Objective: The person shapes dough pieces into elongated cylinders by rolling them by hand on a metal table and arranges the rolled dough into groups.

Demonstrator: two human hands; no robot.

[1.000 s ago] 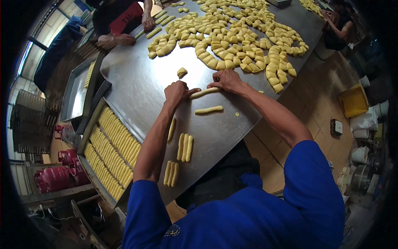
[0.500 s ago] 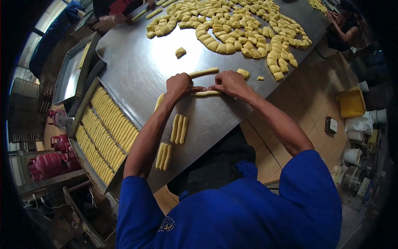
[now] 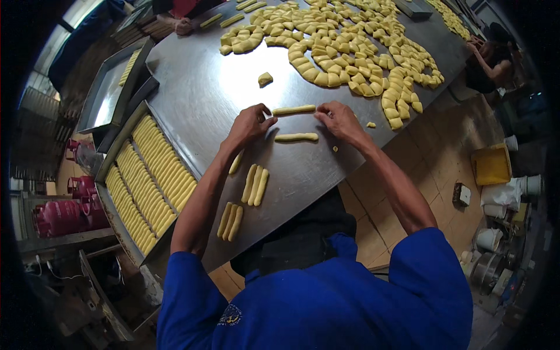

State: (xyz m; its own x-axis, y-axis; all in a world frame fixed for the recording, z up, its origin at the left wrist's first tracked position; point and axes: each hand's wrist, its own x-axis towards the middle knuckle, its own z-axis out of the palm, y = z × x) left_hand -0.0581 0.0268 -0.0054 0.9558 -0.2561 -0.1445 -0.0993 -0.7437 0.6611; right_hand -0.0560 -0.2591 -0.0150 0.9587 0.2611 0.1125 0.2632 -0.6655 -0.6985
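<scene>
Pretty bright overall, big white glare on the steel tabletop (image 3: 204,87) near its far edge; fisheye bends everything, black vignette corners.

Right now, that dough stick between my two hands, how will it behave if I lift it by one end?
The dough stick is thin and long, held at both ends by the left hand and right hand, so it would probably sag or tear. Its round shape suggests it may roll on the smooth steel table. It probably dents easily.
</scene>
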